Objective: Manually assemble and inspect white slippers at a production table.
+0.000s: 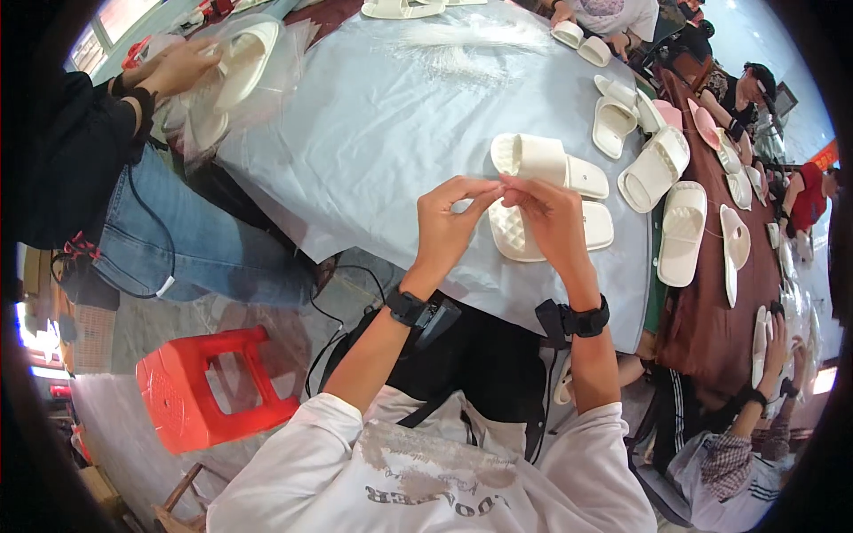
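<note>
My left hand (451, 216) and my right hand (553, 218) meet at the fingertips over the table, each in a pinch. Whatever lies between the fingertips is too small to make out. Just beyond and beneath them lies a pair of cream slide slippers with quilted footbeds: the farther slipper (544, 160) sits toes to the right, and the nearer slipper (509, 233) is partly covered by my right hand. Both rest on the pale grey table cover (373, 160).
More cream slippers (682, 233) lie along the table's right side. A brown-covered table (711, 338) adjoins there. At left, a co-worker's hands (182, 67) hold slippers in a clear plastic bag (209, 98). A red stool (182, 391) stands on the floor at lower left.
</note>
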Available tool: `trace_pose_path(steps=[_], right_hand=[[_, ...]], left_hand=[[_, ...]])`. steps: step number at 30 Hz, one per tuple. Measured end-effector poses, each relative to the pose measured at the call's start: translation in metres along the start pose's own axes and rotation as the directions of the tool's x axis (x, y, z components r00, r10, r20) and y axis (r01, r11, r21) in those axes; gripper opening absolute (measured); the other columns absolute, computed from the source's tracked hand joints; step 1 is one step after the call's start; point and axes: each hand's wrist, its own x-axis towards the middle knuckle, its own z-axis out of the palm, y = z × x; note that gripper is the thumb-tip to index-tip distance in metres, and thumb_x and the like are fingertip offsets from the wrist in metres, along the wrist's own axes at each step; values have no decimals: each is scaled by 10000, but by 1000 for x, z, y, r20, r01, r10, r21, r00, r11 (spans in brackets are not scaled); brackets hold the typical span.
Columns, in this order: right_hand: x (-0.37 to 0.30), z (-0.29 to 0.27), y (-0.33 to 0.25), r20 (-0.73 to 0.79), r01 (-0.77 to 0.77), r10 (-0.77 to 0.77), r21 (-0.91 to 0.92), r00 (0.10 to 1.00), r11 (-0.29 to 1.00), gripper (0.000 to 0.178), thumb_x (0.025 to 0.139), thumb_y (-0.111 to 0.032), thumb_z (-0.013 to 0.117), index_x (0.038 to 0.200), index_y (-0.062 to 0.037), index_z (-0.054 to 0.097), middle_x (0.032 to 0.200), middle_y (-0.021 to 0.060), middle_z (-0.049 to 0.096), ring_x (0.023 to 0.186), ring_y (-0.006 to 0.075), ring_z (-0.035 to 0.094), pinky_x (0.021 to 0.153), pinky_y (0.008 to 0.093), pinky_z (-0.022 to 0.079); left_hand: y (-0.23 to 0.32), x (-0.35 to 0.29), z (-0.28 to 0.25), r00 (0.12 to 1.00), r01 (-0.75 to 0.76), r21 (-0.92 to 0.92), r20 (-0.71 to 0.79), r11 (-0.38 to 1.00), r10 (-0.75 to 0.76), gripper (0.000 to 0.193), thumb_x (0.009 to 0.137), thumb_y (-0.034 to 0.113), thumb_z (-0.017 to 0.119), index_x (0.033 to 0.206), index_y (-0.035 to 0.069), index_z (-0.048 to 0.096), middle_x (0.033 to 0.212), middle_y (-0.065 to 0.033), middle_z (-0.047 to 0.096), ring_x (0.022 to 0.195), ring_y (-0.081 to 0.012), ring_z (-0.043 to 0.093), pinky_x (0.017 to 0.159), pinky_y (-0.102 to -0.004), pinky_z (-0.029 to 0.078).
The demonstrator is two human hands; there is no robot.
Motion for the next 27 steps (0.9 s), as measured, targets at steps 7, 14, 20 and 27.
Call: trace_pose_path(steps=[7,14,20,27], right_hand=[[0,1,-3,-15,-101,101,11,995,995,186,905,53,671,1072,4,738,824,91,749,806,180,753,728,293,576],[1,4,1,-1,-125,126,68,992,990,92,893,-52,763,940,13,716,834,85,756,755,150,735,687,273,551],[0,0,2,21,-64,63,31,998,998,112,883,-65,781,943,8,721,823,78,750,746,143,714,694,275,545],[1,-1,0,46,-77,75,41,996,996,100,884,-54,774,936,12,720,832,82,746,753,147,713,703,276,549]], left_hand=[[1,-1,-1,986,-162,86,47,983,158,117,930,52,730,1039,34,769,1003,-62,711,921,-130,658,839,-272,526],[-6,3,-6,988,-118,22,105,993,115,110,994,106,677,1040,11,710,998,-56,690,934,-122,668,837,-267,526],[-8,3,-4,988,-101,-31,111,994,104,117,1002,124,663,1029,16,699,983,-59,684,907,-134,704,764,-265,518],[-13,5,-5,981,-148,16,126,989,145,104,992,128,669,1025,36,705,952,-54,676,879,-135,722,613,-249,485]])
